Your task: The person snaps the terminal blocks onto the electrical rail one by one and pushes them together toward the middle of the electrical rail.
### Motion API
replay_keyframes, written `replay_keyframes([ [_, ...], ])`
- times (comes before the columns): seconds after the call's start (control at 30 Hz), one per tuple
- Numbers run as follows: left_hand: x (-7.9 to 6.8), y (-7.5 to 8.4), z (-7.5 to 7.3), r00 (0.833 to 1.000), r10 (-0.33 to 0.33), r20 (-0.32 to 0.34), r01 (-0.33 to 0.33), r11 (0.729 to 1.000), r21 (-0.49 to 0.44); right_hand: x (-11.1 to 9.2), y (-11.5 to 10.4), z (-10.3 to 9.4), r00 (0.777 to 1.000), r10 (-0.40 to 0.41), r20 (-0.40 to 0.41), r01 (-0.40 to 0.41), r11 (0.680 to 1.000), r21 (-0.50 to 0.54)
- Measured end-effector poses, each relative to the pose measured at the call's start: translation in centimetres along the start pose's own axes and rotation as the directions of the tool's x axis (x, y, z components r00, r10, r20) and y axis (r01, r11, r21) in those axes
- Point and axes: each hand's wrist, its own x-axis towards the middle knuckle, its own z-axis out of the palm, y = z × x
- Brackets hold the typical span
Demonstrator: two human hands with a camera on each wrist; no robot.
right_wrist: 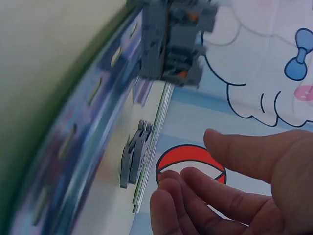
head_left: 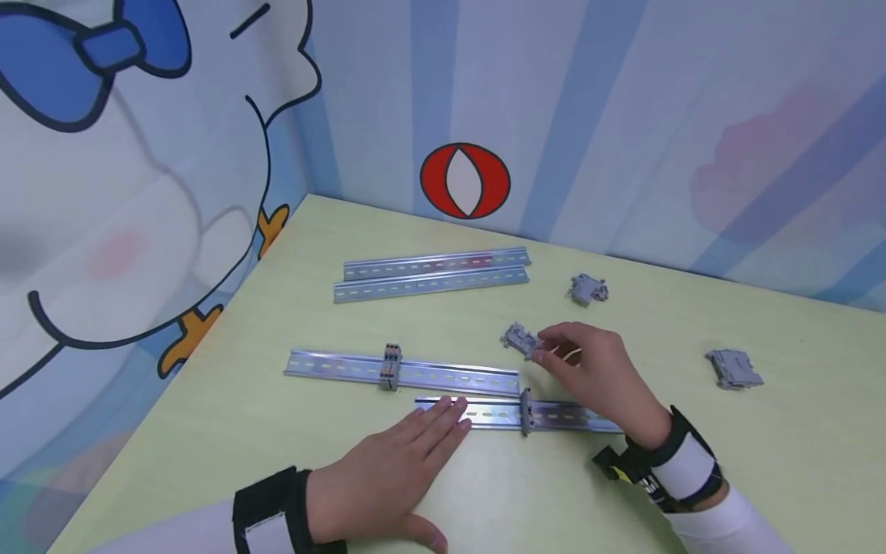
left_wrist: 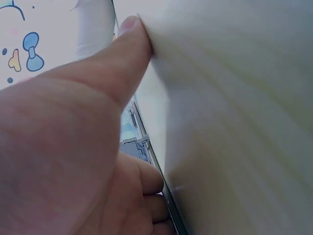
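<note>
Flat over the left part of the nearest slotted metal DIN rail (head_left: 487, 414) lies my left hand (head_left: 388, 471), fingers straight and touching it. A thin grey terminal block (head_left: 526, 412) stands clipped across that rail; the right wrist view shows grey block bodies (right_wrist: 171, 44) on a rail up close. My right hand (head_left: 598, 365) hovers beyond the rail, beside loose grey terminal blocks (head_left: 519, 340). Between its thumb and loosely bent fingers there is a gap in the right wrist view, and the loose blocks (right_wrist: 135, 154) lie apart from it.
A second rail (head_left: 457, 376) lies just behind, carrying grey terminal blocks (head_left: 391, 367) with orange spots. Two bare rails (head_left: 429, 286) lie side by side farther back. More loose grey blocks sit at back right (head_left: 588, 289) and far right (head_left: 734, 368). Printed walls (head_left: 595, 138) border the table.
</note>
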Motion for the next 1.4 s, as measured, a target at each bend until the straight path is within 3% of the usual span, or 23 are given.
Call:
replay_keyframes([
  [0.1, 0.1, 0.0, 0.1, 1.000, 0.003, -0.003, -0.003, 1.000, 0.005, 1.1, 0.1, 0.3, 1.000, -0.001, -0.024, 0.000, 0.999, -0.049],
  [0.27, 0.2, 0.1, 0.1, 1.000, 0.017, -0.012, -0.016, 1.000, 0.025, 2.1, 0.3, 0.9, 0.999, 0.045, 0.009, -0.044, 0.995, -0.085],
  [0.93, 0.0, 0.0, 0.1, 1.000, 0.016, -0.013, -0.016, 0.999, 0.047, 2.4, 0.5, 1.1, 0.995, 0.093, 0.041, -0.086, 0.985, -0.146],
  [1.1, 0.1, -0.1, 0.1, 1.000, 0.014, -0.012, -0.014, 0.999, 0.035, 2.4, 0.4, 0.9, 0.996, 0.083, 0.038, -0.076, 0.986, -0.145],
  [1.4, 0.0, -0.2, 0.1, 1.000, 0.011, -0.002, -0.011, 1.000, 0.017, 2.3, 0.3, 0.4, 0.997, -0.018, 0.072, 0.023, 0.997, -0.068],
])
